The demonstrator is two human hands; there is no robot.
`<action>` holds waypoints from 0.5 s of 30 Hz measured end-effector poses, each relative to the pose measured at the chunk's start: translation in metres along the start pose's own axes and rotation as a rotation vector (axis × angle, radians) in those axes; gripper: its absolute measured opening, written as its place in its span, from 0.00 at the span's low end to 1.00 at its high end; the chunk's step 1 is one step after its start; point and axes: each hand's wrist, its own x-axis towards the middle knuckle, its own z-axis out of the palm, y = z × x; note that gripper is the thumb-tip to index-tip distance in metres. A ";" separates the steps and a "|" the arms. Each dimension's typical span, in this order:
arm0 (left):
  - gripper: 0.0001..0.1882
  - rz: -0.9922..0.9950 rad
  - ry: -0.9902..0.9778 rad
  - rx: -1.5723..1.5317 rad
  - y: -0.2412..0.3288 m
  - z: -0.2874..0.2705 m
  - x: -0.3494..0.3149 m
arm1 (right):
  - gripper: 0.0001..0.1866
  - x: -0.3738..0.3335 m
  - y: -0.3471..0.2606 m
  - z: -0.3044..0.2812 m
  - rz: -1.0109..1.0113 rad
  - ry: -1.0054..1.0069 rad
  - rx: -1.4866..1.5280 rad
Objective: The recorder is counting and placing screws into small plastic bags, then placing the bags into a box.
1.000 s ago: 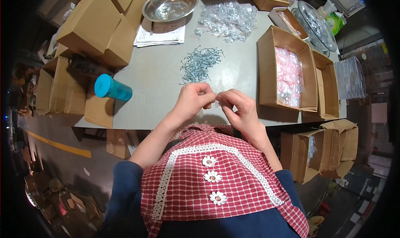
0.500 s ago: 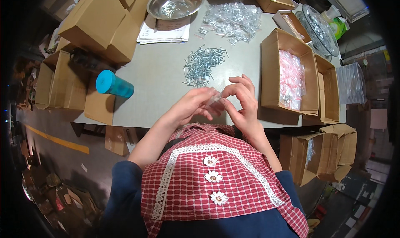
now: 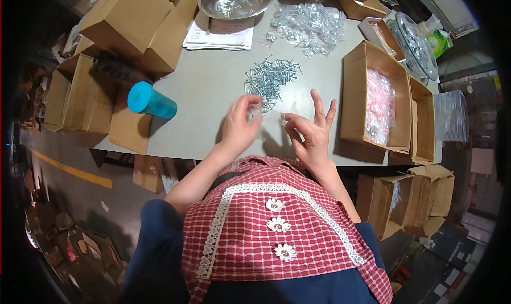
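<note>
My left hand [image 3: 239, 126] is at the near side of a loose pile of silvery screws [image 3: 272, 77], its fingers curled toward the thumb. Something clear and thin seems to be in its fingertips, but I cannot make it out. To the right, my right hand [image 3: 310, 136] hovers over the table with its index finger bent toward the pile and other fingers raised and spread. Nothing shows in it. Beyond the screws lies a heap of small clear bags with metal parts [image 3: 308, 27].
A steel bowl [image 3: 261, 8] with a few screws rests on papers [image 3: 218, 35]. At left are a blue bottle [image 3: 151, 101] and large cardboard boxes [image 3: 125, 24]. An open carton [image 3: 354, 101] at right contains pink-and-clear bags [image 3: 379, 104]. Plastic reels [image 3: 418, 43] stand behind it.
My hands were together on a small clear bag; now they are apart. The left hand has moved forward to the screws, while the right has opened its outer fingers. The view has shifted slightly.
</note>
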 end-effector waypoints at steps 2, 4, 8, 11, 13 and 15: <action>0.20 0.369 0.147 0.384 -0.004 -0.002 -0.001 | 0.10 0.001 -0.001 0.005 0.015 -0.070 0.028; 0.16 0.437 -0.069 0.283 -0.014 -0.002 -0.001 | 0.10 0.003 -0.003 0.012 -0.048 -0.164 0.114; 0.11 0.199 -0.191 0.222 -0.050 0.005 -0.014 | 0.13 0.009 0.018 0.043 -0.074 -0.259 0.343; 0.19 0.001 -0.112 0.227 -0.046 -0.001 -0.020 | 0.13 0.027 0.035 0.052 0.030 -0.223 0.234; 0.21 -0.023 -0.105 0.229 -0.050 -0.006 -0.021 | 0.13 0.033 0.046 0.063 0.092 -0.296 -0.057; 0.20 -0.031 -0.110 0.216 -0.050 -0.008 -0.021 | 0.12 0.037 0.051 0.070 0.047 -0.311 -0.123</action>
